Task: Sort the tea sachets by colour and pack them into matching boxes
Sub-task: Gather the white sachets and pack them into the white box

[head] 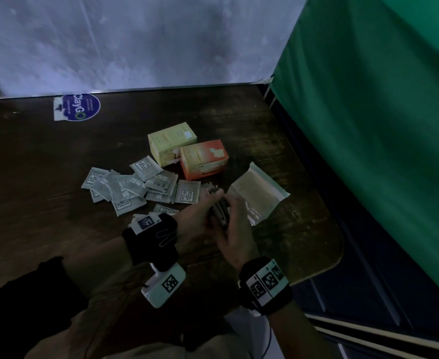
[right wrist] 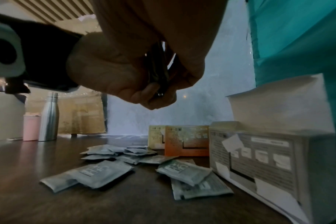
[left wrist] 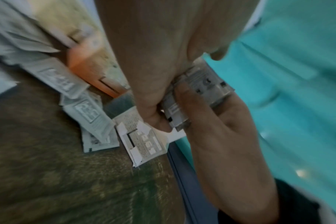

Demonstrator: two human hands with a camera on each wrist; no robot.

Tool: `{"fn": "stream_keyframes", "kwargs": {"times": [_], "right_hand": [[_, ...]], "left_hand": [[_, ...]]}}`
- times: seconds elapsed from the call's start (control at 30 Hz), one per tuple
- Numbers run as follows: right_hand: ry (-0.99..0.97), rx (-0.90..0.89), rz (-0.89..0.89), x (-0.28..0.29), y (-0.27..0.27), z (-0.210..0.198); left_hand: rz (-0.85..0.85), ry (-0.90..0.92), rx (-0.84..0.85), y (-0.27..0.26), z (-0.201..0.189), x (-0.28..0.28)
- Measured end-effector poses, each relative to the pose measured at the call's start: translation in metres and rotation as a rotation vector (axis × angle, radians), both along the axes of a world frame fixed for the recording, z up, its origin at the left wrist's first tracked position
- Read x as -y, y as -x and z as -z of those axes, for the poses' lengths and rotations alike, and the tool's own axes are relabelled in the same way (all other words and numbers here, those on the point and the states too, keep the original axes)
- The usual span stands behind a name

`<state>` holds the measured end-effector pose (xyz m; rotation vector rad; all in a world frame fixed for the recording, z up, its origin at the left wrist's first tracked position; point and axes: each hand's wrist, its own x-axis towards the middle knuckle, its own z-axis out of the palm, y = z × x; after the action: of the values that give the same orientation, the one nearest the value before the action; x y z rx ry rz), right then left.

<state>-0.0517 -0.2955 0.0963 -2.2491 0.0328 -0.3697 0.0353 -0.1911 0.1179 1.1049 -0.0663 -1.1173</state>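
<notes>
Both hands hold one stack of grey tea sachets (head: 219, 212) on edge just above the table, beside an open grey-white box (head: 258, 196) whose flap is raised. My left hand (head: 206, 211) grips the stack from the left and my right hand (head: 234, 213) from the right. In the left wrist view, fingers (left wrist: 184, 94) lie across the stack (left wrist: 207, 84). The right wrist view shows the stack (right wrist: 157, 72) pressed between the two palms. Several loose grey sachets (head: 130, 187) lie in a pile to the left. A yellow box (head: 171, 143) and an orange box (head: 204, 160) stand behind, both closed.
The dark wooden table (head: 45, 177) ends at a rounded edge on the right, close to a green curtain (head: 381, 125). A white wall runs along the back, with a blue sticker (head: 80, 107) in front of it. A steel bottle (right wrist: 48, 116) and a pink cup (right wrist: 31, 127) stand far left.
</notes>
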Motion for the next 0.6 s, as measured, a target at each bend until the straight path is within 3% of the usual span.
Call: {"fn": "stream_keyframes", "kwargs": {"times": [0.07,0.17,0.27,0.33,0.5,0.6], "right_hand": [[-0.13,-0.093,0.096,0.001,-0.001,0.001],[-0.283,-0.231,0.383,0.017,-0.009,-0.003],[-0.037,-0.161,0.54,0.045,-0.015,-0.003],[0.215,-0.161,0.526,0.061,-0.02,0.005],[0.518,-0.411,0.42,0.084,-0.027,0.005],[0.466,-0.593,0.457,0.088,-0.038,-0.007]], "left_hand": [[0.052,-0.078,0.094,-0.003,0.007,0.012],[0.269,-0.224,0.387,-0.014,0.005,0.03],[0.302,-0.484,0.734,-0.037,0.013,0.047],[0.262,-0.644,0.891,-0.05,0.018,0.059],[0.389,-0.714,0.831,-0.047,0.026,0.078],[0.473,-0.675,0.865,-0.032,0.042,0.082]]}}
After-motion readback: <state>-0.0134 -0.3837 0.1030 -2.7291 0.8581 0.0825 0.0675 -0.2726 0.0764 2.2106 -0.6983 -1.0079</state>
